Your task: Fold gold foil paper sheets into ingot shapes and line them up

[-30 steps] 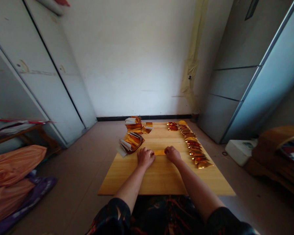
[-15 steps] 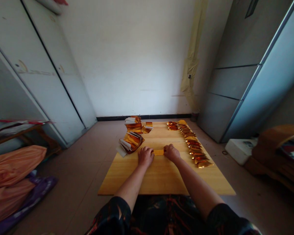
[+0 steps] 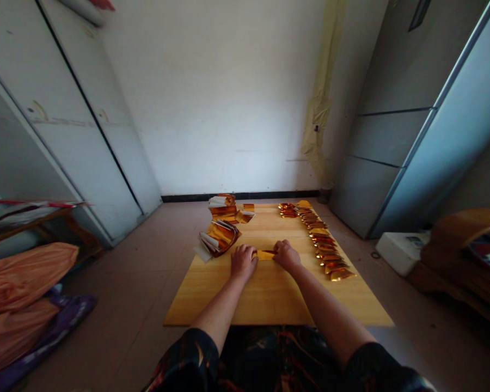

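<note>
A narrow strip of gold foil paper (image 3: pixel 264 255) stretches between my hands, low over the wooden board (image 3: pixel 269 299). My left hand (image 3: pixel 244 263) is closed on its left end, fingers bent. At the right end my right hand (image 3: pixel 286 255) pinches it between thumb and fingers. Along the strip's upper edge a darker fold shows near the right hand. Beyond my left hand lies a fanned stack of gold foil sheets (image 3: pixel 222 237) with pale backs. To the right of my right hand runs a row of folded gold foil pieces (image 3: pixel 324 245).
More foil sheets (image 3: pixel 224 209) lie at the far left of the board, near a loose foil piece (image 3: pixel 245 215). A grey fridge (image 3: pixel 375 141) stands at the right, a white cabinet (image 3: pixel 65 120) at the left. Orange cloth (image 3: pixel 24 277) lies at the lower left.
The strip's upper edge has tilted or folded near my right hand, showing a darker line. Both hands stay almost in place, still on the strip.
</note>
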A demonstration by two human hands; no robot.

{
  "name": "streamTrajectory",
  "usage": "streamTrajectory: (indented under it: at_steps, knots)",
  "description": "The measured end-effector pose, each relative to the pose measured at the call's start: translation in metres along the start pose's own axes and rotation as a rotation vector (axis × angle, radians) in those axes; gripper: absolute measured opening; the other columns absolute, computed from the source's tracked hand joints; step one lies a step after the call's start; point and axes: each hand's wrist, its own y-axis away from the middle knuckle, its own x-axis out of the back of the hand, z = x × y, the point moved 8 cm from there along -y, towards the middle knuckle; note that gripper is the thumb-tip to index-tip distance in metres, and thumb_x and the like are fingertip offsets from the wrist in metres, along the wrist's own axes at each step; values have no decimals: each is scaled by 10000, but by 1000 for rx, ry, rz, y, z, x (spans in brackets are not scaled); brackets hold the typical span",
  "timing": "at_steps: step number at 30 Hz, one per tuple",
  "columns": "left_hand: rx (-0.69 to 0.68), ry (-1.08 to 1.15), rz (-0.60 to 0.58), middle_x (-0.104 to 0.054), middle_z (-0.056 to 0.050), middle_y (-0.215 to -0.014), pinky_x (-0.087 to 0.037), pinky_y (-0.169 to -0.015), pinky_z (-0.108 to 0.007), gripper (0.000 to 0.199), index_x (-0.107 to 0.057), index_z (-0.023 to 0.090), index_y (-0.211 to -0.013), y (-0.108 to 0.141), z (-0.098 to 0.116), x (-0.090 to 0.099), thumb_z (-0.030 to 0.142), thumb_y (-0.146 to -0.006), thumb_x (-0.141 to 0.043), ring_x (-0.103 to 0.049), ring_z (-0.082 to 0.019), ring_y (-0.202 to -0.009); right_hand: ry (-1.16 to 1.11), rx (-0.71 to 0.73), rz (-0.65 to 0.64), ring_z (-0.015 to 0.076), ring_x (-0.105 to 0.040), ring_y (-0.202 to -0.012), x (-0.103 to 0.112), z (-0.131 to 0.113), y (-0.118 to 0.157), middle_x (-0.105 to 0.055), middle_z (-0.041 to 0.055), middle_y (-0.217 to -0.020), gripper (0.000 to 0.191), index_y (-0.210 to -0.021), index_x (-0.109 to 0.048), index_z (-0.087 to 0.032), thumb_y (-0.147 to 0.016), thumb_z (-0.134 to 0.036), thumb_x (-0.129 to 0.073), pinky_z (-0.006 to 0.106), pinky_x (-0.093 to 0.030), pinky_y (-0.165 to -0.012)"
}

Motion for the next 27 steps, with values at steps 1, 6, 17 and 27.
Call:
streamTrajectory:
  at_steps: [1,6,17,27]
  knots:
    - [-4,3,12,-583,-40,-1119,-353,-849,-320,262,-595,265,-1075,0,0,0,286,-815,-572,-473,-206,-1071,-2,-4,5,124,-592,-788,0,0,0,-563,20,-1014,150,-925,-602,-240,-783,-234,-554,212,-368,-600]
    - [-41,22,42,-571,-38,-1156,-351,-889,-321,277,-592,270,-1087,1,3,1,236,-814,-560,-461,-204,-1096,-12,-10,26,123,-588,-756,1,-1,3,-581,22,-983,135,-879,-617,-228,-822,-218,-494,216,-350,-584]
    - [-91,40,71,-566,-46,-1186,-361,-928,-330,335,-583,257,-1117,2,6,2,202,-787,-591,-458,-216,-1115,2,27,45,107,-559,-730,4,-3,11,-597,12,-949,169,-889,-599,-226,-834,-164,-451,217,-304,-579]
    - [-150,92,162,-569,-62,-1147,-384,-894,-360,348,-579,226,-1077,1,4,1,180,-739,-652,-470,-227,-1090,-46,82,120,112,-541,-740,8,-6,19,-609,6,-898,147,-843,-587,-212,-807,-132,-469,219,-275,-595]
